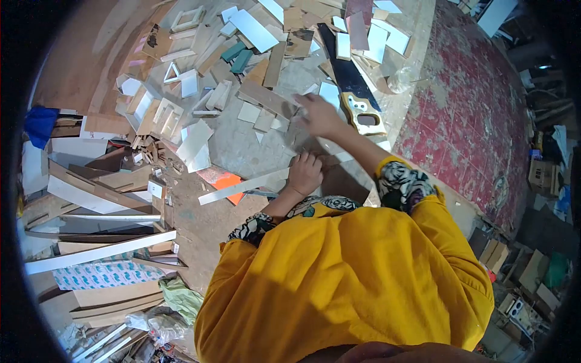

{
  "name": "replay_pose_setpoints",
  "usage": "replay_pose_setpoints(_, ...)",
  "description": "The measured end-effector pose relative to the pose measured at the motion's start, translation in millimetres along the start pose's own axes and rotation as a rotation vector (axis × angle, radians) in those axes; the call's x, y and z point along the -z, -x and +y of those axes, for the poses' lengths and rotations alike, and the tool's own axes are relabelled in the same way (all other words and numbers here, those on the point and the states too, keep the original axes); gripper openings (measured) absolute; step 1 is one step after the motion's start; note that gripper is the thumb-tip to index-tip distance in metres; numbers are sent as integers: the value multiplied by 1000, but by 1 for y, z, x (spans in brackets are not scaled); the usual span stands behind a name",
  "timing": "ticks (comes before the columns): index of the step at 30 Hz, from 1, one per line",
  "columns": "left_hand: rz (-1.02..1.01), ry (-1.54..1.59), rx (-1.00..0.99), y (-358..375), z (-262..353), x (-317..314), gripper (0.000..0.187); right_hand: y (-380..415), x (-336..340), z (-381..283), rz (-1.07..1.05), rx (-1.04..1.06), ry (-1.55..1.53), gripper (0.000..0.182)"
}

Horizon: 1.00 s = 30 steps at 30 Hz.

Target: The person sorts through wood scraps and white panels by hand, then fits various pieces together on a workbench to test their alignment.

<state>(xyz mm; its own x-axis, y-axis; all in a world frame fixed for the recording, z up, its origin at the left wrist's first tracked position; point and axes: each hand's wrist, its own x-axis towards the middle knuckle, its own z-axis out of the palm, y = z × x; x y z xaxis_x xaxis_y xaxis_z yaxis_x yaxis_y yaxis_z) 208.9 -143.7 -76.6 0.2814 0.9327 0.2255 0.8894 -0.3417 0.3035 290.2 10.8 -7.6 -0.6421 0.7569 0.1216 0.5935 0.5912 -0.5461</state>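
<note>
Left hand (304, 175): fingers gripping strip (260, 180), running from its 8 to 2 o'clock | Right hand (322, 118): hovering beside board (260, 97) at 10 o'clock, fingers blurring, cannot tell if pinching | Saw (352, 78): lying at right hand's 1 o'clock

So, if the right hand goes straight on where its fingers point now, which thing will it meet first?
Most likely the long brown board, whose near end lies just ahead of the right hand. I cannot tell from this view whether the fingertips already touch it.
</note>
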Motion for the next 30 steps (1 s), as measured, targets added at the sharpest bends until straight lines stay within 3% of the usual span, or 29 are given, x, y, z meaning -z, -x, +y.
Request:
replay_pose_setpoints(3, 101, 9, -49, -4, 0, 3, 22, -30, -31, -24, 0, -6, 50, 60)
replay_pose_setpoints(7, -6, 24, 17, 2, -3, -6, 24, -50, -49, -2, -56, 2, 167, 62)
replay_pose_setpoints(9, -34, 4, -26, 2, -3, -1, 22, -54, -48, 24, 18, 77, 117, 56)
replay_pose_setpoints(11, 64, 113, -1, -3, 3, 4, 24, -51, -38, 52, -52, -63, -359, 41)
replay_pose_setpoints(12, 67, 120, 4, -5, 3, 4, 24, -47, -28, 58, -59, -63, -353, 41)
replay_pose_setpoints(14, 102, 139, -5, -4, 4, 4, 27, -37, -5, 66, -89, -683, -1198, 32)
replay_pose_setpoints(18, 82, 116, -7, -5, 3, 4, 29, -30, 5, 107, -119, -614, -1190, 32)
replay_pose_setpoints(21, 67, 116, 1, -5, 3, 3, 31, -35, 15, 109, 30, -565, -1053, 27)
replay_pose_setpoints(23, 80, 123, -3, -5, 3, 3, 32, -48, 19, 105, 264, -537, -824, 38)
replay_pose_setpoints(27, 31, 157, 7, -3, 3, 4, 33, -70, 43, 87, 271, -620, -731, 47)
replay_pose_setpoints(29, -30, 163, 12, -3, 2, 5, 33, -80, 33, 103, 266, -587, -734, 48)
replay_pose_setpoints(30, -30, 162, 11, -3, 1, 5, 33, -83, 35, 97, 261, -626, -966, 47)
